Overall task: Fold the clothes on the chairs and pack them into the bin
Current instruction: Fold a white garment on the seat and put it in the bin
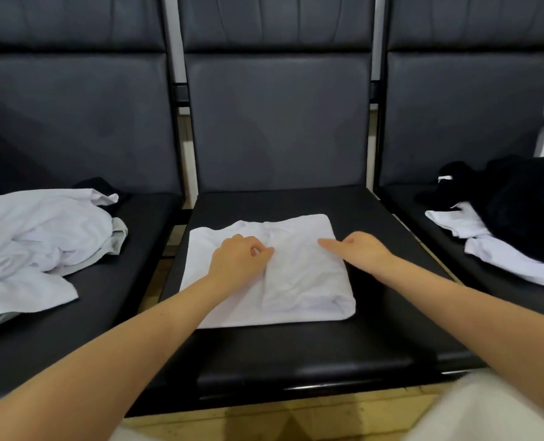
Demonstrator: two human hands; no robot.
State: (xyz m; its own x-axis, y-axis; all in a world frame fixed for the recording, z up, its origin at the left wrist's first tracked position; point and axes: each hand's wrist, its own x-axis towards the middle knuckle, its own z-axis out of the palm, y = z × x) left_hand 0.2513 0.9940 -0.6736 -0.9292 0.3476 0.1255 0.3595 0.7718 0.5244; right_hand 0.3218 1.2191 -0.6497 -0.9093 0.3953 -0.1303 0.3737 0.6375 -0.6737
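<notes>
A white shirt (pixel 299 275) lies partly folded on the seat of the middle chair (pixel 296 354). The left hand (pixel 237 261) has its grip pinching the edge of the folded flap, and the right hand (pixel 364 251) lies flat on the shirt with fingers straight. More white clothes (pixel 32 246) sit on the left chair, and black and white clothes (pixel 519 218) sit on the right chair.

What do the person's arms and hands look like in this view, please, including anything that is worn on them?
Both forearms are bare up to the bottom frame edge: no sleeves show. The left hand and right hand carry no gloves, and no rings, watch or bracelets show at the wrists. Nothing is marked or strapped on either arm. Pale, blurred fabric at the bottom edge may be the person's clothing.
</notes>
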